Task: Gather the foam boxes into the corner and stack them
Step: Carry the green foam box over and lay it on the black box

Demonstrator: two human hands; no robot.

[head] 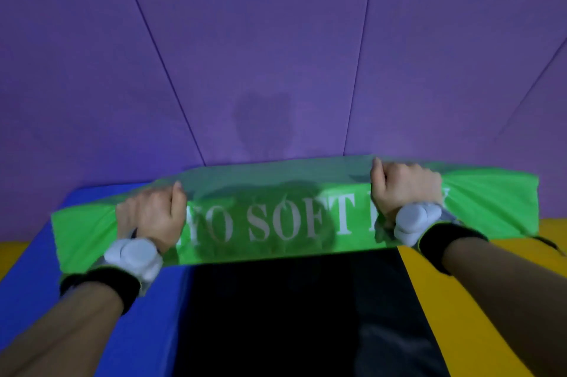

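Observation:
A long green foam box (276,223) with white lettering on its near side hangs crosswise in front of me, close to the purple wall. My left hand (153,217) grips its near face left of the lettering, fingers bunched in the cover. On the right part, my right hand (405,189) clutches the cover in the same way. A blue foam box (92,254) lies below and to the left, partly under the green one. The green box's far side is hidden.
Padded purple wall panels (276,54) fill the view ahead, with a corner seam at the right. Yellow padding (491,300) lies at the lower right and a strip at the far left. My dark clothing (291,315) fills the bottom centre.

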